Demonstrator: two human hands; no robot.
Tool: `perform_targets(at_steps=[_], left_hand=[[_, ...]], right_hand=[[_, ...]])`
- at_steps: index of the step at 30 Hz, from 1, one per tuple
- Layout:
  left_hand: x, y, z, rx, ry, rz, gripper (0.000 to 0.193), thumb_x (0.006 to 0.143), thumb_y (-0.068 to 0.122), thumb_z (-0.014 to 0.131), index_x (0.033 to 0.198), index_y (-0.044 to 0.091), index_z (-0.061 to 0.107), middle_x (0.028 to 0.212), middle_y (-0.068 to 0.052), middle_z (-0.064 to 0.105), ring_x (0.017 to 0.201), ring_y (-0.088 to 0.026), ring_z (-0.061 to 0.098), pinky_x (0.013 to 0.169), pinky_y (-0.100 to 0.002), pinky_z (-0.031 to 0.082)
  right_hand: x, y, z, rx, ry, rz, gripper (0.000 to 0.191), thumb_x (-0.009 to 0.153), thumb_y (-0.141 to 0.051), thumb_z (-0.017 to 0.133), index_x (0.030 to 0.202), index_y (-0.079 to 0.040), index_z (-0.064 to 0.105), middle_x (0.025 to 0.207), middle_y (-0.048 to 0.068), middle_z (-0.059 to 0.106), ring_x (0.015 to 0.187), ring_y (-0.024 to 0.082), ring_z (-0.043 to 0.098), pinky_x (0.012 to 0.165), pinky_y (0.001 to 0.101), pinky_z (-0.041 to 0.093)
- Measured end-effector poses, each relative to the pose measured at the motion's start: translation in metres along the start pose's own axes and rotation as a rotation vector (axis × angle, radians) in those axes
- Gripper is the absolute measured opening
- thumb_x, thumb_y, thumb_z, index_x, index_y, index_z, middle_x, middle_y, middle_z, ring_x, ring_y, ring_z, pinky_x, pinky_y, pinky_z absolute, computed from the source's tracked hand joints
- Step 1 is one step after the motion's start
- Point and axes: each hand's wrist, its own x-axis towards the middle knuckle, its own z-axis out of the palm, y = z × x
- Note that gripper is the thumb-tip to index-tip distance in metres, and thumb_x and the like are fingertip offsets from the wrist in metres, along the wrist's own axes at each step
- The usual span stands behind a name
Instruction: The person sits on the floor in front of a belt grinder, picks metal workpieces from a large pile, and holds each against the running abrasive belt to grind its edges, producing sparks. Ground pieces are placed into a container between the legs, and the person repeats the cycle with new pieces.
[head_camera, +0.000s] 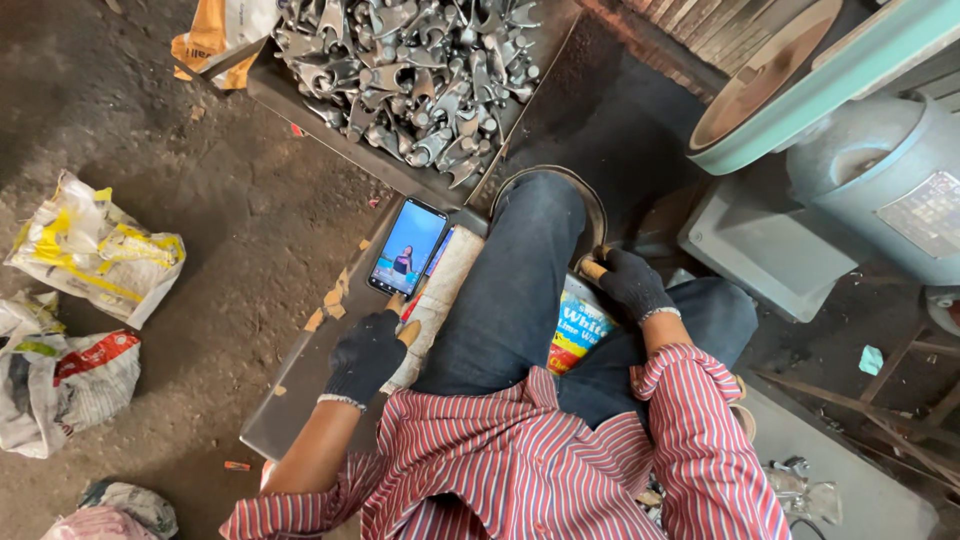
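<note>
Dirt floor (250, 220) carries 3 sacks (95, 250) (crumpled).

A lit rectangular smartphone screen (408, 247), showing pale blue with a small figure, lies on the grey metal tray (300, 385) near its far edge. Crumpled white-and-yellow plastic sacks (95, 250) and a white-and-red sack (70, 375) lie on the dirt floor left of the tray. A blue, yellow and red printed bag (575, 335) shows between the knees, and an orange-and-white bag (215, 35) lies at the top edge.

A dark, grimy dirt floor (250, 200) fills the left side, littered with crumpled plastic sacks (95, 255) in white, yellow and red. At the upper right stands a pale green grinding machine (880, 170) with a round motor housing, beside a strip of brick wall (690, 40). Soft, even daylight falls from above.
</note>
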Motion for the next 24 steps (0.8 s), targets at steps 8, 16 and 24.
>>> perform_targets(at_steps=[8, 16, 24], left_hand=[[0.004, 0.013, -0.013, 0.04, -0.071, 0.008, 0.058, 0.097, 0.046, 0.055, 0.145, 0.013, 0.052, 0.11, -0.021, 0.071, 0.104, -0.04, 0.068, 0.086, -0.053, 0.053], [-0.009, 0.016, 0.001, 0.05, -0.081, 0.127, 0.056, 0.086, 0.028, 0.062, 0.139, 0.013, 0.055, 0.11, -0.019, 0.07, 0.101, -0.04, 0.068, 0.084, -0.052, 0.053], [-0.003, 0.018, 0.012, 0.12, -0.129, 0.169, 0.022, 0.089, 0.025, 0.061, 0.103, 0.009, 0.069, 0.103, -0.018, 0.072, 0.101, -0.039, 0.068, 0.087, -0.051, 0.052]], right_hand=[[0.001, 0.003, 0.0, 0.009, 0.006, 0.022, 0.059, 0.09, -0.058, 0.061, 0.131, -0.016, 0.068, 0.126, 0.018, 0.069, 0.121, 0.037, 0.063, 0.102, 0.0457, 0.048], [0.007, 0.005, 0.002, 0.005, 0.001, 0.044, 0.061, 0.09, -0.06, 0.063, 0.128, -0.013, 0.069, 0.125, 0.02, 0.069, 0.12, 0.039, 0.063, 0.1, 0.0464, 0.048], [0.002, 0.005, -0.001, 0.042, 0.03, 0.007, 0.059, 0.089, -0.058, 0.064, 0.121, -0.009, 0.071, 0.118, 0.02, 0.071, 0.114, 0.039, 0.065, 0.096, 0.0469, 0.049]])
